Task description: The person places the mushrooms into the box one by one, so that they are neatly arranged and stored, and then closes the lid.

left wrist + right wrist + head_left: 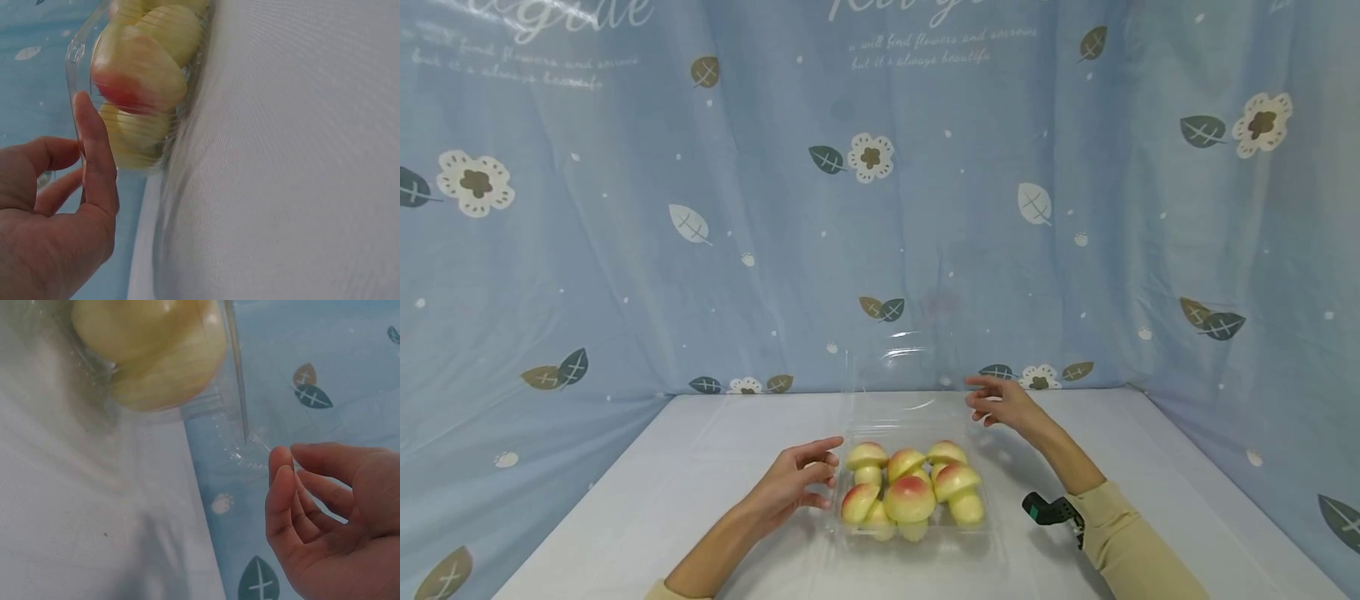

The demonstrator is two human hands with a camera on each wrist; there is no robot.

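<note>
A clear plastic clamshell box (pixel 913 546) stands on the white table with its lid (pixel 904 383) raised at the back. Inside lie several mushroom-shaped pieces (pixel 910 498), pale yellow-green with pink-red tops; what they are made of I cannot tell. My left hand (pixel 790 483) is at the box's left side, and in the left wrist view its thumb and fingers pinch the rim (pixel 72 69). At the right edge of the upright lid, my right hand (pixel 1006 406) pinches the thin plastic between thumb and fingertips (pixel 284 481). The lid's edge is hard to make out there.
White cloth covers the table (pixel 715 442). A blue curtain (pixel 775 250) with leaves and flowers hangs behind it and along both sides. A black wrist-worn device (pixel 1048 510) sticks out from the right sleeve, low above the table right of the box.
</note>
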